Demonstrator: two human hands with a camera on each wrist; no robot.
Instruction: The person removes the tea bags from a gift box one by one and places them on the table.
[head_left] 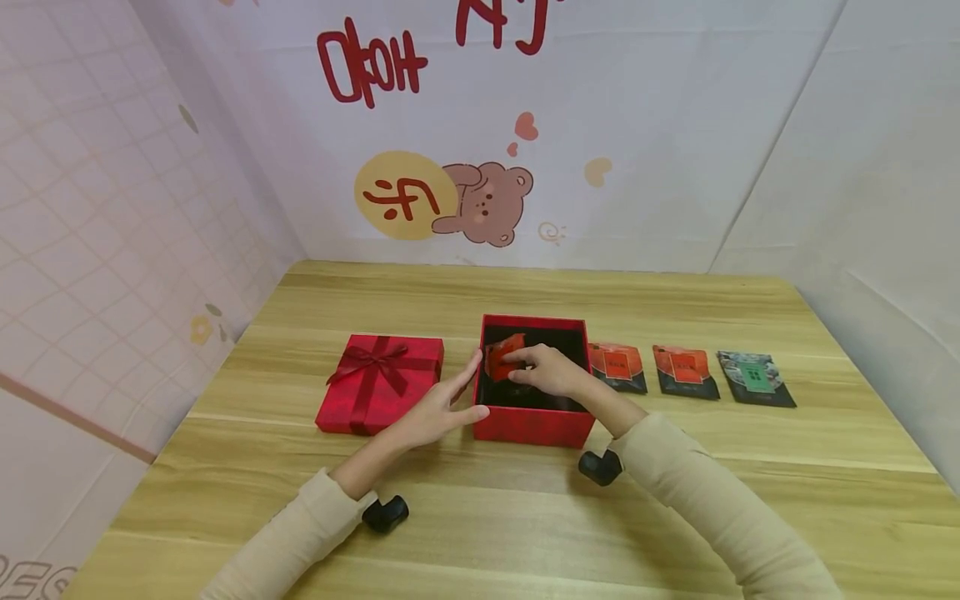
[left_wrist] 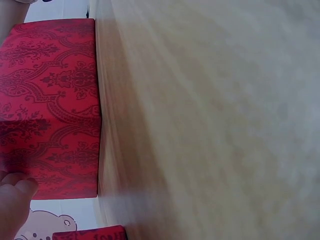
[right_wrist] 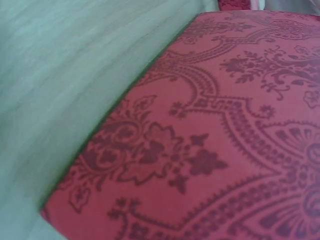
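Note:
An open red box (head_left: 532,427) with a black inside stands mid-table. Along its left wall my left hand (head_left: 435,414) rests with straight, spread fingers, the thumb near the front corner. In the left wrist view, fingertips (left_wrist: 22,187) touch the patterned red side of the box. My right hand (head_left: 553,371) reaches into the box from the right. Its curled fingers pinch an orange packet (head_left: 501,360) that leans at the left inside. The box's front wall (right_wrist: 200,140) fills most of the right wrist view, where the right hand is hidden.
Left of the box lies a red lid (head_left: 341,408) with a dark red bow (head_left: 375,360). To its right, in a row, lie an orange-and-black packet (head_left: 618,367), another orange-and-black packet (head_left: 686,372) and a green-and-black packet (head_left: 756,379). A printed white wall backs the wooden table (head_left: 495,517).

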